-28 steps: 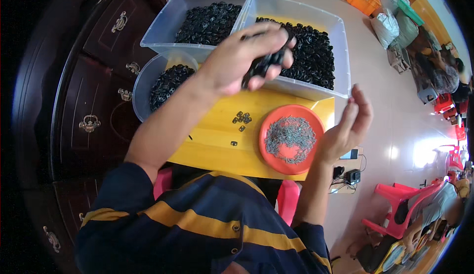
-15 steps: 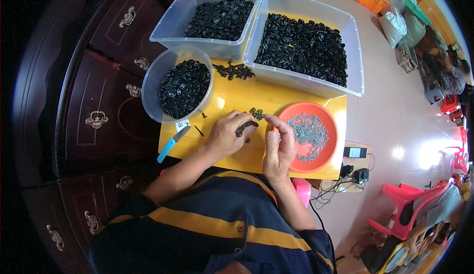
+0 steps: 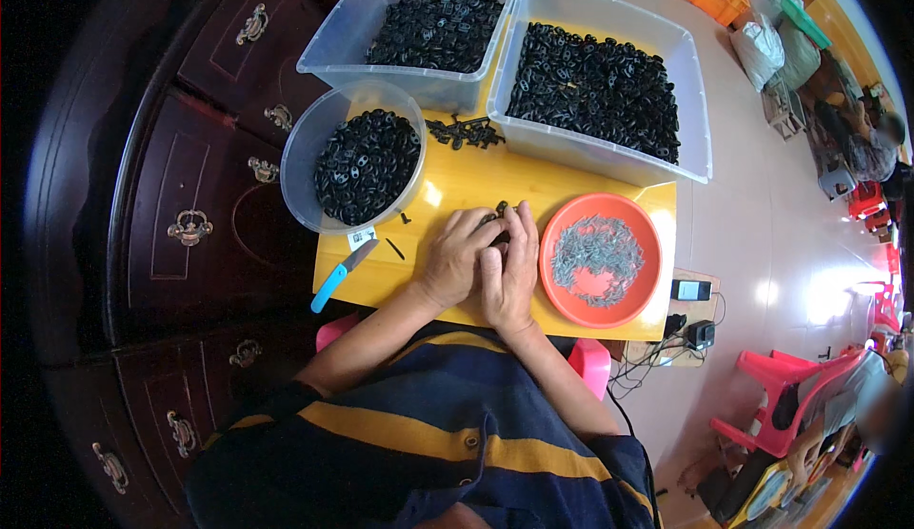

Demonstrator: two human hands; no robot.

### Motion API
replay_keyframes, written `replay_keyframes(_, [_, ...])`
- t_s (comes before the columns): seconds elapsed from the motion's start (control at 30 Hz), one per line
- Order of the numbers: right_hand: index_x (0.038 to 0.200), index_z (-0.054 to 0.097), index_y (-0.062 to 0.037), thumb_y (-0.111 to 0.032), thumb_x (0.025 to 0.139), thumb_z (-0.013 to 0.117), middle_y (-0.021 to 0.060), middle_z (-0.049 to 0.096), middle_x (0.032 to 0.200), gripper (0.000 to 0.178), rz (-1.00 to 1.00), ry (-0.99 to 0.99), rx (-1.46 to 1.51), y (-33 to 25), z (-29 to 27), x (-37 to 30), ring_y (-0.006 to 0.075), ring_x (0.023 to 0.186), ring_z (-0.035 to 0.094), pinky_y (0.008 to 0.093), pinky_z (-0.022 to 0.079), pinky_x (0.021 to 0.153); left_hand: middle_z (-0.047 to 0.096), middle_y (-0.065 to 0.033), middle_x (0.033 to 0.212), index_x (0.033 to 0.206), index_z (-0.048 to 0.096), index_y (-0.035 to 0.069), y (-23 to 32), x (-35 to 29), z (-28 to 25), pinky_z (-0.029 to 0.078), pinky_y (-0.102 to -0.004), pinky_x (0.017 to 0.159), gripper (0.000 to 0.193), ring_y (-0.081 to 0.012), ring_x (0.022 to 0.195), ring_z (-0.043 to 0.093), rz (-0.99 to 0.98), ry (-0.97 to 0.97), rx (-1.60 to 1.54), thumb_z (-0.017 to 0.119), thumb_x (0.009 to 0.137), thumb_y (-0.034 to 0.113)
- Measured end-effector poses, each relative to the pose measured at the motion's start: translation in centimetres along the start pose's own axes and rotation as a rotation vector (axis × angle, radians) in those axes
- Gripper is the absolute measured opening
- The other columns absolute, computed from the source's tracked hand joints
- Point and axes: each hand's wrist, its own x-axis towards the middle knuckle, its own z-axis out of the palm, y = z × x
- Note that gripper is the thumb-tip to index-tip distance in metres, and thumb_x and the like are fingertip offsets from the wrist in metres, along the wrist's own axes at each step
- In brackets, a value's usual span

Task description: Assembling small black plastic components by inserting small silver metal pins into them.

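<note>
Left hand (image 3: 452,258) and right hand (image 3: 512,270) meet over black parts (image 3: 503,209) on the tabletop (image 3: 447,181)
Both are cupped; any grip is hidden. Much looks left: the big tub (image 3: 552,153) holds plenty more parts, metal pins (image 3: 576,248) lie loose in the red bowl (image 3: 555,286).

Lowered the left fingers (image 3: 473,220) from above the larger clear bin (image 3: 571,153) to the worktop (image 3: 457,179); brought the right fingers (image 3: 521,234) in against them, now apparently cupped around black pieces (image 3: 502,208).
</note>
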Motion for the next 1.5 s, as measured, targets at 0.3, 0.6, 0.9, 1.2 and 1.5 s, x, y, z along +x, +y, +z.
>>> replay_keyframes(0.3, [0.143, 0.041, 0.0055, -0.036, 0.102, 0.041, 0.0315, 0.034, 0.151, 0.058, 0.065, 0.057, 0.097, 0.8, 0.0, 0.1, 0.0435, 0.141, 0.036, 0.0475, 0.027, 0.117, 0.058, -0.0220, 0.130, 0.134, 0.052, -0.001, -1.6, -0.6, -0.2, 0.044, -0.0450, 0.104, 0.055, -0.0381, 0.120, 0.057, -0.036, 0.038, -0.285, 0.069, 0.085, 0.018])
replay_keyframes(0.6, [0.144, 0.040, 0.0061, -0.043, 0.105, 0.031, 0.0289, 0.035, 0.153, 0.063, 0.076, 0.037, 0.104, 0.7, 0.0, 0.6, 0.0415, 0.143, 0.034, 0.0455, 0.025, 0.118, 0.056, -0.0169, 0.137, 0.139, 0.048, -0.003, -3.4, -0.2, 0.7, 0.038, -0.0368, 0.111, 0.048, -0.0250, 0.129, 0.052, -0.341, 0.202, -0.804, 0.044, 0.107, 0.031])
replay_keyframes(0.9, [0.145, 0.039, 0.0059, -0.051, 0.105, 0.029, 0.0262, 0.037, 0.152, 0.070, 0.042, 0.011, 0.229, 0.0, -1.2, 0.8, 0.0378, 0.143, 0.035, 0.0441, 0.025, 0.119, 0.059, -0.0156, 0.132, 0.135, 0.052, -0.003, -3.3, 0.8, 2.2, 0.041, -0.0357, 0.108, 0.044, -0.0236, 0.124, 0.057, -0.302, 0.227, -0.920, 0.041, 0.108, 0.030])
replay_keyframes(1.2, [0.148, 0.037, 0.0067, -0.048, 0.106, 0.032, 0.0213, 0.043, 0.150, 0.069, -0.028, -0.025, 0.391, -2.8, -6.2, -0.9, 0.0319, 0.142, 0.038, 0.0416, 0.026, 0.118, 0.062, -0.0156, 0.129, 0.133, 0.054, -0.002, -2.5, -1.0, -0.5, 0.042, -0.0347, 0.106, 0.046, -0.0242, 0.122, 0.058, -0.228, 0.314, -0.778, 0.042, 0.107, 0.034])
replay_keyframes(1.5, [0.141, 0.047, 0.0028, -0.044, 0.108, 0.030, 0.0170, 0.053, 0.140, 0.060, -0.023, 0.022, 0.418, 0.2, -8.7, -4.1, 0.0273, 0.133, 0.049, 0.0398, 0.033, 0.114, 0.064, -0.0208, 0.124, 0.127, 0.059, 0.000, -3.9, -1.4, 0.9, 0.047, -0.0391, 0.099, 0.043, -0.0328, 0.116, 0.061, -0.128, 0.223, -0.297, 0.047, 0.104, 0.033])
